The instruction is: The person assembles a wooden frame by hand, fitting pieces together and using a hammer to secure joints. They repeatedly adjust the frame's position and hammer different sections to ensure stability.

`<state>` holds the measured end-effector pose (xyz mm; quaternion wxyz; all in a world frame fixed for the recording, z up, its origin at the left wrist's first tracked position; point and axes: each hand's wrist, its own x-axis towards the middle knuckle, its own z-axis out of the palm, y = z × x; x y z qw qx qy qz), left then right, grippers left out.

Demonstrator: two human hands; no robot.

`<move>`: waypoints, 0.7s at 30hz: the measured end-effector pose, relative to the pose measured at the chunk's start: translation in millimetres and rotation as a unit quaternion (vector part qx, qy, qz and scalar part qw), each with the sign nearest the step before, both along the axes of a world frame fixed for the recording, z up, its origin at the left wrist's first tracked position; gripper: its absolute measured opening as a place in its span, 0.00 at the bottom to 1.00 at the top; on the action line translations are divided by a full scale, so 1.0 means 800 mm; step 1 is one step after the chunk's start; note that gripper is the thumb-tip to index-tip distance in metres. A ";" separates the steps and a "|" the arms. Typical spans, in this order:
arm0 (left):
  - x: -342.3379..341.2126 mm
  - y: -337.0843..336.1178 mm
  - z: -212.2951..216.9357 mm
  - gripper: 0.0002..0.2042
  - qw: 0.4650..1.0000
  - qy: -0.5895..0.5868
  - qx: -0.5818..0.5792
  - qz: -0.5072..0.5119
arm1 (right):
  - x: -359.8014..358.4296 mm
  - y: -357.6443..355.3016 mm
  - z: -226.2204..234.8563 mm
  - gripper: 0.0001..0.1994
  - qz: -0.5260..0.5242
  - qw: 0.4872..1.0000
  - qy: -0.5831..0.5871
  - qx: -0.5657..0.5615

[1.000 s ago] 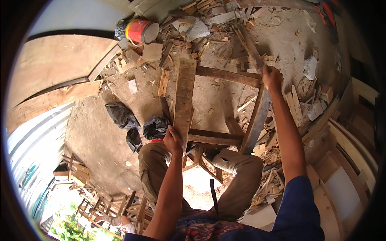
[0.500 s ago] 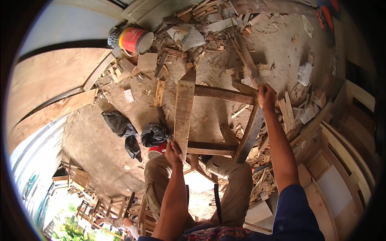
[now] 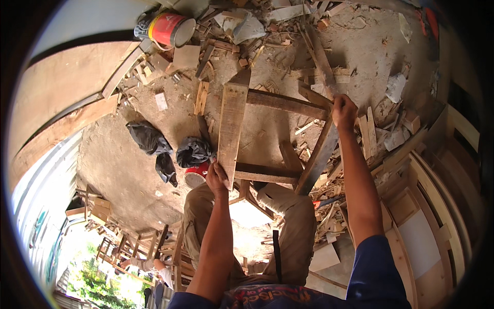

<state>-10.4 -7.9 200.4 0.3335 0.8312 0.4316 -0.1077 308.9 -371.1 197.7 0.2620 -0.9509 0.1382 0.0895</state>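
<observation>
L hand (image 3: 217, 177) clasps near end of wooden frame's (image 3: 272, 103) plank; R hand (image 3: 343, 110) fists far corner. Looks heavy, stiff, splintery; best held at rails.

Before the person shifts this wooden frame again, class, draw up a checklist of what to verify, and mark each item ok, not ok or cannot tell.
1. Left hand grips the near end of the wide plank: ok.
2. Right hand holds the far corner of the frame, on the side rail: ok.
3. Cross rails joined firmly to the plank: cannot tell.
4. Ground around the frame free of wood scraps: not ok, offcuts lie all about.
5. Red bucket clear of the frame: ok, it lies well off.
6. Knees clear beneath the near rail: cannot tell.
</observation>
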 end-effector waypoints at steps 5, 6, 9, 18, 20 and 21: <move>0.019 -0.005 0.010 0.22 1.000 -0.024 0.001 0.012 | -0.003 -0.002 -0.002 0.17 -0.003 1.000 0.012 -0.025; 0.022 -0.007 0.015 0.22 1.000 -0.025 0.000 0.013 | 0.000 -0.003 -0.007 0.18 0.004 0.999 0.010 -0.044; 0.019 -0.010 0.016 0.24 0.999 -0.037 0.023 0.007 | 0.001 -0.008 -0.012 0.19 0.013 0.997 0.018 -0.072; 0.024 -0.015 0.023 0.26 0.997 -0.047 0.064 0.025 | 0.008 -0.015 -0.024 0.24 -0.006 0.999 0.008 -0.046; 0.027 -0.016 0.024 0.27 0.997 -0.048 0.055 0.017 | 0.007 -0.023 -0.036 0.25 -0.015 0.999 -0.012 -0.033; 0.026 -0.016 0.025 0.28 0.997 -0.046 0.056 0.012 | 0.006 -0.022 -0.038 0.26 -0.019 0.999 -0.028 -0.025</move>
